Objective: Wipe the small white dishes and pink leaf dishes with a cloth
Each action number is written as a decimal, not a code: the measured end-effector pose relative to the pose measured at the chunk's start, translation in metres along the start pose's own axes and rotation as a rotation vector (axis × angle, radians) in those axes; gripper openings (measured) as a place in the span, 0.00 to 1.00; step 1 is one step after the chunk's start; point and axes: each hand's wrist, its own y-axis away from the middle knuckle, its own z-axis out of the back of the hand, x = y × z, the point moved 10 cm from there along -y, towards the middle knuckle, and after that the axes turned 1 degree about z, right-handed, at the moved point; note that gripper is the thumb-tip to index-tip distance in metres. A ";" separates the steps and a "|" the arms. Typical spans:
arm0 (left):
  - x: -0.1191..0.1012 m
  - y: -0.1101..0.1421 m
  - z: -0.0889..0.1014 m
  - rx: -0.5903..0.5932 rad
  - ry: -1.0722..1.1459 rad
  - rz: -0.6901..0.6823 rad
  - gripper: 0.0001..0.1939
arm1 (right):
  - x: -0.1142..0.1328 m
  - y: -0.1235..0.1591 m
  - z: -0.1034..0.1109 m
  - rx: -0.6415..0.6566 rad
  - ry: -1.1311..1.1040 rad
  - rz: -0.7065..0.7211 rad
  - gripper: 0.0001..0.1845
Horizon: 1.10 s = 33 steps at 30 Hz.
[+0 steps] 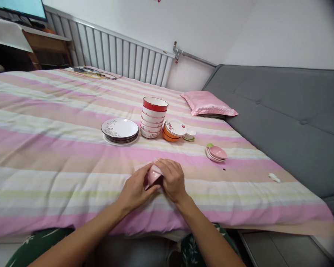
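Observation:
Close in front of me, a small glossy pink dish [154, 175] is held between both hands above the striped bedspread. My left hand [135, 187] grips it from the left, thumb underneath and fingers along the top edge. My right hand [172, 178] is closed around its right side, partly hiding it. A pale, thin edge, perhaps tissue or cloth, shows by the right fingers; its kind is unclear. To the right lies a small stack of similar pink dishes [217, 152] with a green tip.
Beyond my hands stand stacked plates [120, 128], a tall stack of bowls [154, 118], orange bowls [170, 135] topped by white dishes [178, 127], and little white dishes [190, 132]. A crumpled white scrap [274, 177] lies right; a pink pillow [208, 103] is behind.

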 end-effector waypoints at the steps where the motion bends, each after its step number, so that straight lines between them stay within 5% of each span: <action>1: 0.001 0.000 0.001 0.002 -0.003 0.015 0.30 | 0.006 -0.001 -0.001 0.010 0.008 0.032 0.18; 8: 0.004 -0.003 0.001 0.025 0.084 0.064 0.21 | 0.015 -0.003 -0.007 0.103 0.000 0.085 0.21; 22: 0.001 -0.002 -0.004 0.055 0.058 0.044 0.29 | -0.049 0.004 -0.017 0.235 -0.166 -0.320 0.25; 33: 0.006 -0.001 -0.002 0.060 0.047 0.064 0.32 | -0.010 -0.002 -0.009 0.153 -0.089 -0.085 0.27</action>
